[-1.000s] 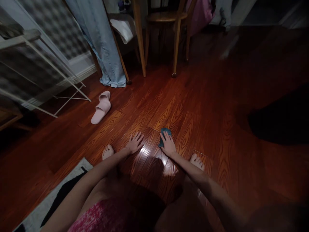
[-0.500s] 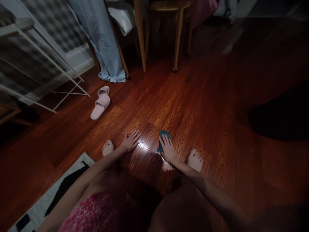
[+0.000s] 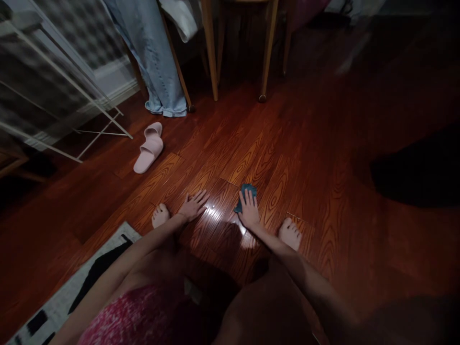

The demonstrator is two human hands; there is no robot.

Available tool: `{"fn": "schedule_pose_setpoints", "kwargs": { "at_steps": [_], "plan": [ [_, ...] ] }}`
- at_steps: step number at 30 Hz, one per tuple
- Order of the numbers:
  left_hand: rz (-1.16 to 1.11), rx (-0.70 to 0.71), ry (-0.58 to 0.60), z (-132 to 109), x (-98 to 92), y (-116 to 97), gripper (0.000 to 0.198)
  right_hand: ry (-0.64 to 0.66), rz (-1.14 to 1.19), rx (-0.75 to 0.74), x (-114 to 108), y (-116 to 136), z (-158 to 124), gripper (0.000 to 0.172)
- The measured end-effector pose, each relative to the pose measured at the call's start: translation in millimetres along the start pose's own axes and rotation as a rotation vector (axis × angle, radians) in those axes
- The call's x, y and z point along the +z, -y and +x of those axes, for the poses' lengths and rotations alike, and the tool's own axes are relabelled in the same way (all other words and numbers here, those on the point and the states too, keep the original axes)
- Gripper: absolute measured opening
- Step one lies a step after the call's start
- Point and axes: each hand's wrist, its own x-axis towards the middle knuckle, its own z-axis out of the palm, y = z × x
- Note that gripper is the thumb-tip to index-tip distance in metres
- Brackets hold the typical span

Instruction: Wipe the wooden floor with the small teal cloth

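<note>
My right hand point(image 3: 249, 212) presses flat on a small teal cloth point(image 3: 247, 189) lying on the glossy wooden floor point(image 3: 280, 158), fingers stretched forward over it. My left hand point(image 3: 193, 205) rests open on the floor beside it, fingers spread, holding nothing. My bare feet show at either side: one point(image 3: 160, 215) left of the left hand, the other point(image 3: 289, 234) right of the right hand. Light glints off the boards between the hands.
A pink slipper point(image 3: 148, 147) lies at the left. Behind it stand a white wire rack point(image 3: 64, 91), hanging jeans point(image 3: 154, 52) and wooden chair legs point(image 3: 268, 52). A grey-and-black rug point(image 3: 72, 297) lies at the lower left. A dark shape point(image 3: 420, 167) covers the floor at right.
My right hand and the cloth have slid slightly forward and back on the floor. The view has tilted down a little; the left hand stays planted.
</note>
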Motion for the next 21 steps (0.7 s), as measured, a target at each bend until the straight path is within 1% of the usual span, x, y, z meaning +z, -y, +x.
{"fn": "schedule_pose_setpoints", "kwargs": {
  "at_steps": [2, 4, 6, 8, 10, 13, 15, 17, 19, 20, 21],
  "plan": [
    [-0.003, 0.004, -0.002, -0.2, 1.1, 1.0, 0.058, 0.075, -0.014, -0.106, -0.2, 10.1, -21.8, 0.100],
    [-0.004, 0.009, -0.006, -0.1, 2.2, 2.2, 0.058, 0.135, -0.019, -0.189, -2.8, 15.2, -35.2, 0.101],
    [-0.005, 0.012, -0.010, 0.0, 2.6, 3.1, 0.058, 0.158, -0.014, -0.236, -6.8, 13.9, -36.9, 0.101],
    [-0.004, 0.013, -0.007, 0.1, 1.8, 3.1, 0.059, 0.139, -0.003, -0.247, -11.1, 6.9, -27.7, 0.102],
    [0.002, 0.012, -0.001, 0.3, 0.3, 2.3, 0.059, 0.091, 0.008, -0.198, -14.8, -3.7, -12.2, 0.101],
    [0.010, 0.006, 0.006, 0.6, -1.1, 1.4, 0.059, 0.008, 0.016, -0.033, -17.0, -19.2, 9.3, 0.096],
    [0.009, 0.007, 0.001, 0.6, -0.3, 1.7, 0.059, -0.028, 0.017, 0.043, -15.8, -23.0, 13.9, 0.094],
    [0.007, 0.012, -0.014, 0.3, 1.6, 2.8, 0.059, -0.038, 0.008, 0.058, -12.8, -17.6, 7.5, 0.095],
    [0.008, 0.016, -0.027, -0.2, 3.6, 4.1, 0.059, 0.010, -0.013, -0.014, -9.2, -3.2, -7.2, 0.099],
    [0.008, 0.018, -0.030, -0.4, 4.3, 4.6, 0.059, 0.062, -0.024, -0.099, -7.5, 6.3, -15.6, 0.101],
    [0.008, 0.019, -0.031, -0.5, 4.6, 5.0, 0.059, 0.130, -0.028, -0.223, -6.0, 16.2, -23.4, 0.102]
  ]
}}
